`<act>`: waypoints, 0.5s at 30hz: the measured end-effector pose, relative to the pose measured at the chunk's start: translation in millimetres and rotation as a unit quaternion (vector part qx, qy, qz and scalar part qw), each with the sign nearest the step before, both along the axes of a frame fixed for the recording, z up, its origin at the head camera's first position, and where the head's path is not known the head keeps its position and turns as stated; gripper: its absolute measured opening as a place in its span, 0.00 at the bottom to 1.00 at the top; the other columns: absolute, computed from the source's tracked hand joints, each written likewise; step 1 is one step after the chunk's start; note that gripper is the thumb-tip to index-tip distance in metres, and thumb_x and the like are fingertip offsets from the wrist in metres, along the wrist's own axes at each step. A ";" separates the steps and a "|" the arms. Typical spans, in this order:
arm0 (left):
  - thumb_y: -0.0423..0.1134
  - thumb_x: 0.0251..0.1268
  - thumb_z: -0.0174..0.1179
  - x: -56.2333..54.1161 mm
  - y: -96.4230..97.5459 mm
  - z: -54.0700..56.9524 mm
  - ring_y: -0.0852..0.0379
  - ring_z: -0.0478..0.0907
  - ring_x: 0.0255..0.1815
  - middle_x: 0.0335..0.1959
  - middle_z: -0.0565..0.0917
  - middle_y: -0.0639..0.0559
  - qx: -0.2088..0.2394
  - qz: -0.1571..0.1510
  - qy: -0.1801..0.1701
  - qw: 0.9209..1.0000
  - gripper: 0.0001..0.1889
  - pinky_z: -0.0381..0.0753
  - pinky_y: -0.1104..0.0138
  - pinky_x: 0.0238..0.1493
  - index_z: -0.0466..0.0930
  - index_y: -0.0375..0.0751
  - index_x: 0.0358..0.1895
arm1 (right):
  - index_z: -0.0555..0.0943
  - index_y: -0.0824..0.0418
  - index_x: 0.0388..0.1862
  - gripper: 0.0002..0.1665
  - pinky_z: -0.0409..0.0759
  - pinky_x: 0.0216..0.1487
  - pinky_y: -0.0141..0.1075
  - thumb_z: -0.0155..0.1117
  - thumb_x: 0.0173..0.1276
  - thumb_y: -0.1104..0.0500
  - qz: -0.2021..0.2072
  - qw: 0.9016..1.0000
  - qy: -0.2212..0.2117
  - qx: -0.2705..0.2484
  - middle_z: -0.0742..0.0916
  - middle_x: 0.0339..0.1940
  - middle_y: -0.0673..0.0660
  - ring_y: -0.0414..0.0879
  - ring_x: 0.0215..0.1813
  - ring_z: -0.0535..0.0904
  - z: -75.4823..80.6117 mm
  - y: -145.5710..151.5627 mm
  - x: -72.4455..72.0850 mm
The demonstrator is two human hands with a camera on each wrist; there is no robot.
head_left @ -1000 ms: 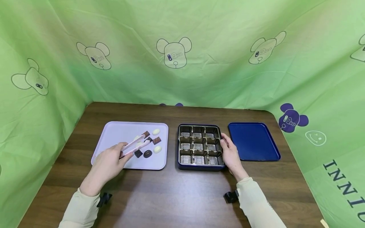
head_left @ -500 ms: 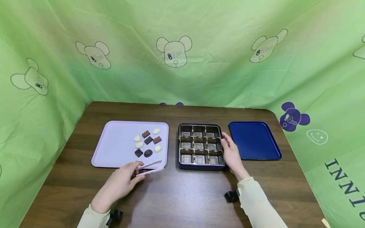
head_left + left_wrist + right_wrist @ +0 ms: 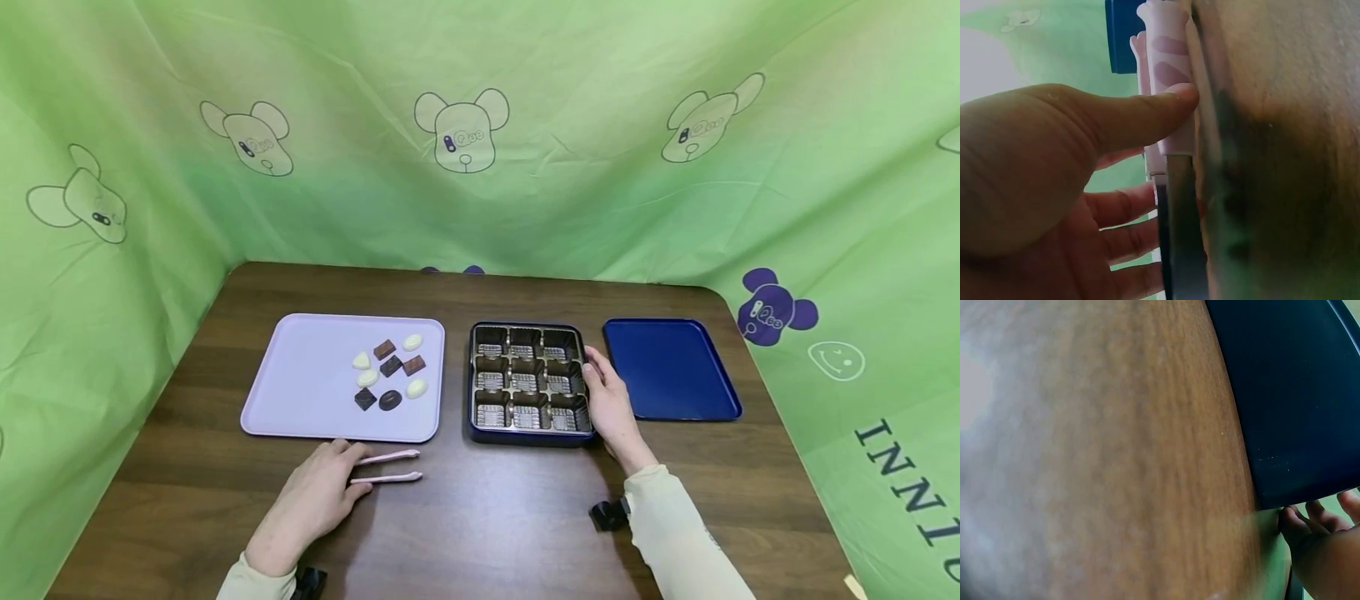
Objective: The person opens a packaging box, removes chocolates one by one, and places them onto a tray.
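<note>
Pink-handled metal tongs are between the thumb and fingers of my left hand. Low over the table in front of the lilac tray, their two pink ends stand apart. On the lilac tray lie several chocolates: white ones, brown ones and dark ones. A dark blue box with a nine-part gold-black insert, its compartments bare, stands to the right of the tray. Against its right side rest the fingertips of my right hand; the right wrist view shows them touching the box wall.
A flat blue lid lies right of the box, close to my right hand. All of it stands on a brown wooden table. Behind and at both sides hangs a green printed curtain.
My left hand has brought the tongs from over the chocolates toward the front, down off the tray to the table. The chocolates stay put. My right hand keeps its place at the box.
</note>
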State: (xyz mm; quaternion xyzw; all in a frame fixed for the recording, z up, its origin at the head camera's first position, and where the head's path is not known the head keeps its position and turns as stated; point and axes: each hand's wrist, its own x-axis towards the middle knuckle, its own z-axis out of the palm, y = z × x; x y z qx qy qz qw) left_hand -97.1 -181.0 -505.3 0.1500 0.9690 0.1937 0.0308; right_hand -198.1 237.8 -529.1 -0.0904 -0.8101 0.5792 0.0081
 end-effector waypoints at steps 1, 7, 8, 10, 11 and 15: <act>0.38 0.53 0.77 0.5 -0.4 -0.6 0.51 0.78 0.39 0.34 0.78 0.54 -0.003 0.000 0.001 1.000 0.18 0.76 0.56 0.37 0.83 0.46 0.47 | 0.61 0.57 0.80 0.29 0.65 0.63 0.31 0.43 0.85 0.54 0.001 1.000 -0.001 -0.002 0.72 0.74 0.64 0.53 0.67 0.71 0.2 -0.2 0.0; 0.39 0.52 0.77 -0.3 -2.4 -3.1 0.47 0.77 0.40 0.36 0.79 0.52 -0.021 0.009 0.005 1.000 0.18 0.76 0.53 0.38 0.84 0.45 0.47 | 0.61 0.57 0.80 0.29 0.64 0.64 0.33 0.44 0.85 0.53 0.000 1.000 -0.001 0.002 0.71 0.75 0.63 0.53 0.69 0.70 0.6 -0.3 -0.2; 0.39 0.53 0.77 -0.8 -2.6 -3.2 0.46 0.77 0.41 0.37 0.80 0.51 -0.025 0.011 0.005 1.000 0.18 0.77 0.53 0.39 0.84 0.45 0.47 | 0.61 0.57 0.80 0.29 0.65 0.64 0.32 0.44 0.85 0.53 0.000 1.000 -0.001 0.002 0.72 0.75 0.63 0.53 0.69 0.70 0.6 -0.3 -0.2; 0.40 0.53 0.77 -1.6 -2.6 -3.1 0.46 0.77 0.42 0.38 0.80 0.50 -0.029 0.014 0.002 0.999 0.18 0.77 0.52 0.40 0.85 0.45 0.48 | 0.61 0.57 0.80 0.29 0.65 0.61 0.29 0.44 0.85 0.53 0.001 1.000 0.001 0.000 0.72 0.74 0.64 0.54 0.68 0.71 0.7 -0.2 -0.2; 0.39 0.53 0.77 -1.8 -2.6 -3.2 0.45 0.78 0.42 0.38 0.81 0.50 -0.029 0.014 0.001 0.999 0.18 0.77 0.51 0.41 0.85 0.44 0.49 | 0.61 0.57 0.80 0.29 0.65 0.61 0.28 0.44 0.85 0.53 0.001 1.000 0.002 -0.001 0.72 0.74 0.64 0.54 0.67 0.71 0.7 -0.2 -0.2; 0.40 0.52 0.77 -2.9 -2.9 -2.9 0.45 0.78 0.43 0.40 0.81 0.49 -0.028 0.013 -0.003 1.000 0.21 0.78 0.51 0.41 0.84 0.44 0.51 | 0.61 0.58 0.80 0.29 0.64 0.61 0.27 0.44 0.85 0.53 0.001 1.000 0.001 0.001 0.71 0.75 0.65 0.54 0.70 0.69 1.7 0.3 0.2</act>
